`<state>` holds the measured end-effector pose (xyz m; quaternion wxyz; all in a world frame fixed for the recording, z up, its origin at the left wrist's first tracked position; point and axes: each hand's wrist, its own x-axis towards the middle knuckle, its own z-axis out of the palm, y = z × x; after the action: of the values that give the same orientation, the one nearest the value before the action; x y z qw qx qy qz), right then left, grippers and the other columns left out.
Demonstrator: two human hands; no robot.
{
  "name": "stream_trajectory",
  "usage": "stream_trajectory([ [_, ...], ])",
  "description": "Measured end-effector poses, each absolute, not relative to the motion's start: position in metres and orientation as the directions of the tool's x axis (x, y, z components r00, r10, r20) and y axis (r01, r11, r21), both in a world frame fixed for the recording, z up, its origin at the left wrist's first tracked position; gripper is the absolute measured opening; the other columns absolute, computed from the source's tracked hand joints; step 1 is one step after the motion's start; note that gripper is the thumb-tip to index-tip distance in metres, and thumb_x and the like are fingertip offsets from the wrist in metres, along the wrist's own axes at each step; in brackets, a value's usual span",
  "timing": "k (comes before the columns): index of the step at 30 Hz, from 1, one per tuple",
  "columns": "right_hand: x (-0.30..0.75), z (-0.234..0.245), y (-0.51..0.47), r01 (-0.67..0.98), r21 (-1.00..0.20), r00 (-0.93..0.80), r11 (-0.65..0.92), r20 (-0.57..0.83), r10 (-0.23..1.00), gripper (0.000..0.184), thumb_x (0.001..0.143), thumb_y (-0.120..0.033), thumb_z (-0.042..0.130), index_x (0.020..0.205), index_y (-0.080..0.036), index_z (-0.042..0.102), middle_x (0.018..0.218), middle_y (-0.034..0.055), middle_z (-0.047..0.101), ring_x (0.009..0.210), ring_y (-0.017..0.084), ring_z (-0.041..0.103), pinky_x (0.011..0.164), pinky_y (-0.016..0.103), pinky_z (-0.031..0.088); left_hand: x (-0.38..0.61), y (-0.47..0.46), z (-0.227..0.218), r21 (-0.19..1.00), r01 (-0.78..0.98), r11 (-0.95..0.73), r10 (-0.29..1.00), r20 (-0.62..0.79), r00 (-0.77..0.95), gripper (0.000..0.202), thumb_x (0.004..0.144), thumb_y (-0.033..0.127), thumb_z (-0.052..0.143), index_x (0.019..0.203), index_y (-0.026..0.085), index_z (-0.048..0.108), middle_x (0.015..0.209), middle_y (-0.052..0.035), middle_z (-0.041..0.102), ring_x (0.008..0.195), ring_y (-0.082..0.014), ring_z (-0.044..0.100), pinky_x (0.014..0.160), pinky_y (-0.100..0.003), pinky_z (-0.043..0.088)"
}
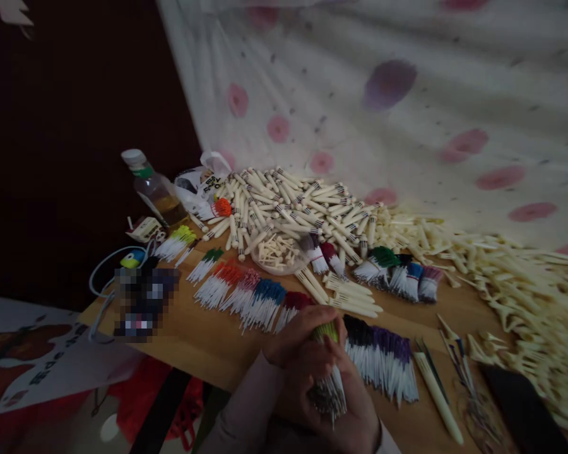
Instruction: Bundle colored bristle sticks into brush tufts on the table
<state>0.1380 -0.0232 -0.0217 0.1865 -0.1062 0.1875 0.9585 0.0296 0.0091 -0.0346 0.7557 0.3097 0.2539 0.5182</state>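
Observation:
Close to the table's front edge, my left hand (294, 335) and my right hand (358, 392) are wrapped round an upright bundle of thin pen refills (330, 392). Their yellow-green ends show at the top between my fingers, and the white tubes with dark tips stick out below. Just right of my hands lies a row of refills with black and purple ends (388, 359). Left of them are groups with dark red, blue (264, 304), pink and orange ends, the dark red one partly hidden by my left hand. Pale ribbed pen barrels (353, 295) lie right behind my hands.
Cream pen bodies (284, 202) are heaped at the back beside a bowl of small parts (278, 252). More pale plastic pieces (539, 315) cover the right side. Tweezers (433, 369), a dark flat object (523, 410) and a bottle (154, 189) also sit on the table (189, 343).

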Motion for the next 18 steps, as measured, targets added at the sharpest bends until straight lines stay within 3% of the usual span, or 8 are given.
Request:
stream_trajectory([
  [4,0.134,-0.020,-0.023,-0.400,0.250,-0.891,-0.882,-0.331,0.310,0.044,0.070,-0.034,0.088,0.080,-0.021,0.047,0.064,-0.0158,0.056,0.061,0.003,0.062,0.076,0.019,0.047,0.027,0.009,-0.033,0.671,-0.707,0.224,0.965,-0.049,0.259,0.036,0.090,0.050,0.055,0.071,0.019,0.054,0.069,-0.0012,0.058,0.063,-0.0130,0.053,0.062,-0.026,0.041],
  [7,0.135,-0.026,-0.027,-0.331,0.286,-0.927,-0.899,-0.276,0.254,0.044,0.070,-0.033,0.086,0.078,-0.021,0.044,0.061,-0.0147,0.052,0.056,0.004,0.058,0.073,0.021,0.046,0.021,0.009,-0.030,0.686,-0.708,0.171,0.970,0.010,0.245,0.037,0.083,0.052,0.066,0.073,0.017,0.060,0.073,-0.0049,0.064,0.072,-0.0183,0.061,0.070,-0.030,0.045],
  [12,0.135,-0.040,-0.032,-0.229,0.280,-0.970,-0.932,0.017,0.243,0.048,0.077,-0.028,0.077,0.066,-0.022,0.030,0.050,-0.0156,0.041,0.043,0.002,0.039,0.064,0.021,0.042,0.011,0.009,-0.025,0.717,-0.672,0.184,0.930,0.094,0.355,0.037,0.080,0.049,0.068,0.074,0.013,0.071,0.085,-0.0133,0.073,0.096,-0.0281,0.067,0.092,-0.038,0.045],
  [15,0.135,-0.042,-0.030,-0.220,0.221,-0.973,-0.950,0.018,0.230,0.054,0.074,-0.027,0.078,0.065,-0.022,0.025,0.047,-0.0172,0.037,0.039,0.001,0.028,0.062,0.020,0.039,0.010,0.009,-0.023,0.714,-0.666,0.218,0.915,0.089,0.395,0.045,0.082,0.054,0.063,0.069,0.012,0.071,0.096,-0.0171,0.074,0.106,-0.0316,0.066,0.096,-0.042,0.044],
  [18,0.136,-0.041,-0.028,-0.261,0.248,-0.965,-0.933,-0.034,0.260,0.058,0.072,-0.027,0.080,0.065,-0.022,0.023,0.048,-0.0186,0.034,0.037,-0.001,0.017,0.060,0.018,0.038,0.012,0.011,-0.021,0.750,-0.631,0.198,0.915,0.090,0.394,0.044,0.085,0.052,0.060,0.070,0.013,0.073,0.096,-0.0169,0.075,0.107,-0.0311,0.066,0.098,-0.042,0.045],
])
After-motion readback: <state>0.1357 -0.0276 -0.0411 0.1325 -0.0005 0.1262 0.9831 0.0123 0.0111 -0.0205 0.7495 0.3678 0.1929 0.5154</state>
